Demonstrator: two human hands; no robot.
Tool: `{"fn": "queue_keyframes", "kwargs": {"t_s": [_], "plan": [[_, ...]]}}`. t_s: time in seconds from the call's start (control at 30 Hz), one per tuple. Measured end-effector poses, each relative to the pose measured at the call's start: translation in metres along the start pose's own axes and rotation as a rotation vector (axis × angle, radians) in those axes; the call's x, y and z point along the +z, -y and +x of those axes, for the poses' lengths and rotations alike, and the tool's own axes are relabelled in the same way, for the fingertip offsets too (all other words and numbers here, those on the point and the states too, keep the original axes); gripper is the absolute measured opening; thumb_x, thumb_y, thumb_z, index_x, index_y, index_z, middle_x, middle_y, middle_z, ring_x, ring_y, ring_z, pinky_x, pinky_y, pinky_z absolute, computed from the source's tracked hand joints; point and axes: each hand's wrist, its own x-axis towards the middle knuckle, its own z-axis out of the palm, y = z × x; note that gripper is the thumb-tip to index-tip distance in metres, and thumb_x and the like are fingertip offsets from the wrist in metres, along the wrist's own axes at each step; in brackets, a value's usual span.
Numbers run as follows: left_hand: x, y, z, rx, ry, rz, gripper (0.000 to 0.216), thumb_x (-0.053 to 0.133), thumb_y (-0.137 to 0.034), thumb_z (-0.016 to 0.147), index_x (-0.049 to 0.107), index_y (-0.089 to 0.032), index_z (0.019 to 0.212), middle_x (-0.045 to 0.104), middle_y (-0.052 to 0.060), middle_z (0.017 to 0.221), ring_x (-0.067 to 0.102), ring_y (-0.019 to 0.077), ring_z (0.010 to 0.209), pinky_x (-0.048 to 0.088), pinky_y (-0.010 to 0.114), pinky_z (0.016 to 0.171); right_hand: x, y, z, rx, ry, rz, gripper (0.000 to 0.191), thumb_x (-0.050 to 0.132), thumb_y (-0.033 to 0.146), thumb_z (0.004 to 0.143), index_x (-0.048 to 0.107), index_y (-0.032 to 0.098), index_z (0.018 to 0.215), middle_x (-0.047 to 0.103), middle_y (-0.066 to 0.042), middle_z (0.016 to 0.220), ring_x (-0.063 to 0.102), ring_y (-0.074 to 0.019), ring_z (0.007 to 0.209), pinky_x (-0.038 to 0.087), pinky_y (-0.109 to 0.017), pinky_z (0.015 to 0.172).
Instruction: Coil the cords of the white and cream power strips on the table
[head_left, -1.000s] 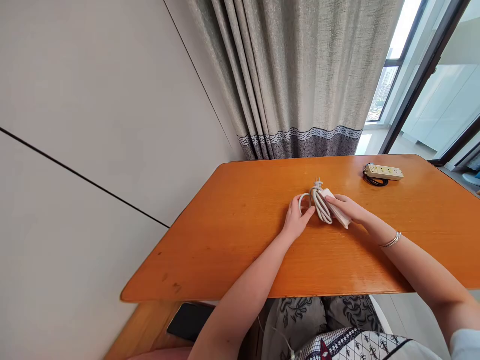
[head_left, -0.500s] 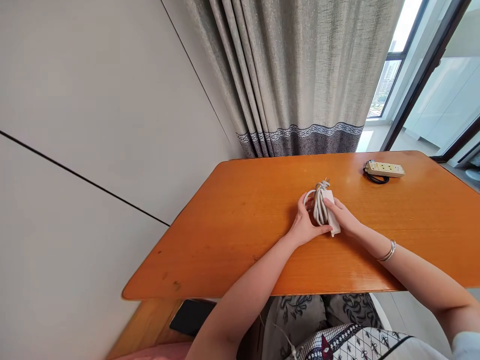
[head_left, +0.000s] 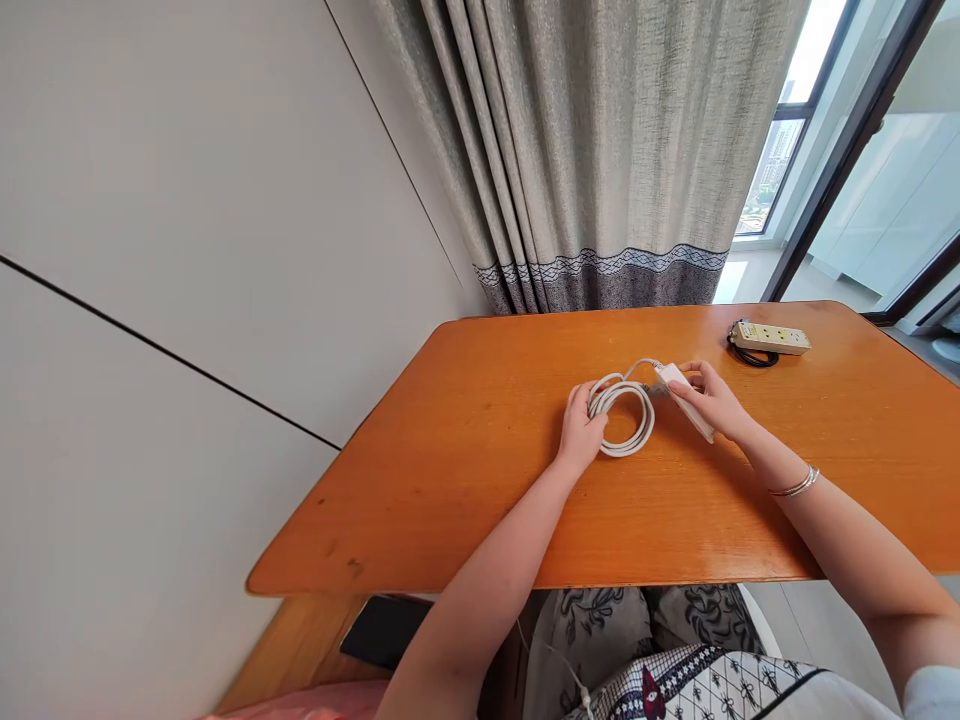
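A white power strip lies on the orange wooden table, its white cord spread beside it in a loose flat coil. My right hand is closed round the strip's body. My left hand pinches the left side of the cord coil, fingers curled on it. Both hands rest near the table's middle.
A second, cream power strip with a black cord lies at the table's far right. A grey curtain hangs behind the table, a window to its right. A dark phone sits on a lower surface under the table's near-left edge.
The cord was bundled tight against the strip; now it lies open as a flat loop to the left. My hands have drawn apart, the right hand carrying the strip rightward.
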Motion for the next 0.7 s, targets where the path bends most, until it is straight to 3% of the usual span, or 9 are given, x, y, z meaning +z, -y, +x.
{"fn": "queue_keyframes", "kwargs": {"t_s": [0.1, 0.2, 0.37, 0.47, 0.6, 0.7], "plan": [[-0.004, 0.002, 0.005, -0.068, -0.001, -0.135, 0.037, 0.049, -0.007, 0.06, 0.058, -0.021, 0.093, 0.061, 0.002, 0.098, 0.062, 0.0167, 0.089, 0.054, 0.029, 0.078, -0.004, 0.003, 0.001, 0.118, 0.051, 0.135, 0.056, 0.067, 0.062, 0.078, 0.05, 0.022, 0.112, 0.068, -0.006, 0.096, 0.067, -0.0207, 0.08, 0.051, -0.031, 0.065], [-0.009, 0.004, 0.011, -0.146, -0.06, -0.35, 0.026, 0.051, -0.01, 0.06, 0.048, -0.02, 0.083, 0.054, -0.002, 0.086, 0.052, 0.0091, 0.068, 0.047, 0.021, 0.06, -0.004, 0.009, -0.001, 0.228, 0.093, 0.298, 0.044, 0.067, 0.053, 0.084, 0.051, 0.022, 0.11, 0.07, -0.006, 0.094, 0.069, -0.02, 0.072, 0.051, -0.027, 0.053], [-0.021, 0.007, 0.025, -0.179, -0.307, -0.573, 0.032, 0.067, -0.019, 0.062, 0.04, -0.021, 0.079, 0.054, -0.003, 0.09, 0.044, 0.0024, 0.056, 0.043, 0.017, 0.052, -0.002, 0.017, -0.006, 0.314, 0.137, 0.468, 0.029, 0.065, 0.042, 0.09, 0.054, 0.02, 0.107, 0.071, -0.006, 0.085, 0.07, -0.0182, 0.065, 0.05, -0.023, 0.045], [-0.028, 0.009, 0.031, -0.108, -0.455, -0.469, 0.035, 0.074, -0.027, 0.066, 0.046, -0.02, 0.087, 0.057, 0.005, 0.112, 0.056, 0.005, 0.064, 0.052, 0.021, 0.059, 0.002, 0.018, -0.007, 0.323, 0.16, 0.56, 0.025, 0.066, 0.038, 0.091, 0.057, 0.02, 0.104, 0.072, -0.006, 0.085, 0.071, -0.018, 0.064, 0.052, -0.023, 0.045], [-0.04, 0.013, 0.032, 0.081, -0.43, -0.194, 0.041, 0.073, -0.038, 0.077, 0.056, -0.019, 0.109, 0.045, 0.016, 0.147, 0.068, 0.0137, 0.082, 0.06, 0.028, 0.069, 0.001, 0.015, -0.003, 0.381, 0.191, 0.687, 0.026, 0.059, 0.041, 0.095, 0.06, 0.018, 0.105, 0.073, -0.008, 0.079, 0.07, -0.0189, 0.061, 0.055, -0.025, 0.046], [-0.049, 0.02, 0.037, 0.047, -0.428, -0.18, 0.031, 0.065, -0.044, 0.085, 0.06, -0.019, 0.103, 0.059, 0.015, 0.133, 0.069, 0.0161, 0.081, 0.061, 0.029, 0.067, -0.007, 0.01, 0.005, 0.436, 0.121, 0.807, 0.035, 0.046, 0.048, 0.1, 0.061, 0.016, 0.1, 0.071, -0.007, 0.072, 0.068, -0.0179, 0.056, 0.057, -0.027, 0.048]]}}
